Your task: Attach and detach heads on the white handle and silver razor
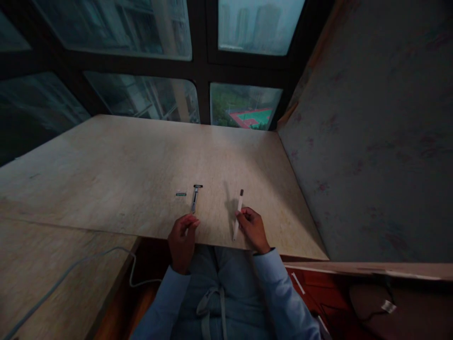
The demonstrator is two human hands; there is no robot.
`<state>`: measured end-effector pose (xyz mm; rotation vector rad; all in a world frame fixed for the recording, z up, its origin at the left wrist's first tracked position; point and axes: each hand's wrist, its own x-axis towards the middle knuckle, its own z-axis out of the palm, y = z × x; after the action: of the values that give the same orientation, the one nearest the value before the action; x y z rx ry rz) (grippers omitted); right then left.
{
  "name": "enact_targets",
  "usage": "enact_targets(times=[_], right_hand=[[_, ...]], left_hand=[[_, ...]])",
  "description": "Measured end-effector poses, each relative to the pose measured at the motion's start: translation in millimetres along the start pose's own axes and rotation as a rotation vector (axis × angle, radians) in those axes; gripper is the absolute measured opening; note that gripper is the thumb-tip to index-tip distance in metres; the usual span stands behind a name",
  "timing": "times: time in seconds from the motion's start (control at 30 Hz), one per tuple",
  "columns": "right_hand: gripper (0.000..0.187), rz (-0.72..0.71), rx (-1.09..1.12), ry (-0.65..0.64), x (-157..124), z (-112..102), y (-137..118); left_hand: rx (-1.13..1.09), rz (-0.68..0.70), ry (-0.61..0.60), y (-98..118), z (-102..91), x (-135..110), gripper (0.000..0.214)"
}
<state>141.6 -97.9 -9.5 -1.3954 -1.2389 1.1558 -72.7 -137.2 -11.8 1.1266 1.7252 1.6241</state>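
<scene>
My right hand pinches a slim white stick with a dark tip between thumb and fingers. The stick is tilted, its dark end pointing away from me, above the near part of the table. What kind of stick it is, I cannot make out. My left hand has its fingers curled in toward the thumb, and nothing shows in them. Just beyond its fingertips lies a safety razor, head away from me. A small green-and-dark razor cartridge rests left of the razor head.
The pale table runs back to dark-framed windows. A patterned wall panel borders it on the right. A light cable trails across the lower surface at left. Beneath the table's right front edge is a reddish surface.
</scene>
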Motion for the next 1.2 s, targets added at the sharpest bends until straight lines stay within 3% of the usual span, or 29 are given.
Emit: enact_targets(times=[0.13, 0.27, 0.57, 0.77, 1.2], right_hand=[[0.033, -0.024, -0.045, -0.010, 7, 27, -3], [0.032, -0.054, -0.128, 0.013, 12, 44, -8], [0.033, -0.129, -0.184, 0.050, 10, 46, -7], [0.030, -0.132, -0.184, 0.068, 10, 46, -5], [0.032, -0.151, -0.174, 0.058, 7, 43, 0]], left_hand=[[-0.035, -0.048, 0.023, 5, -13.8, 3, 0.033], [-0.137, -0.214, 0.028, 12, -28.1, 8, 0.041], [-0.384, -0.444, -0.022, 27, -29.9, 11, 0.044], [-0.474, -0.496, -0.008, 24, -32.2, 13, 0.045], [-0.353, -0.426, -0.116, 13, -51.2, 16, 0.037]])
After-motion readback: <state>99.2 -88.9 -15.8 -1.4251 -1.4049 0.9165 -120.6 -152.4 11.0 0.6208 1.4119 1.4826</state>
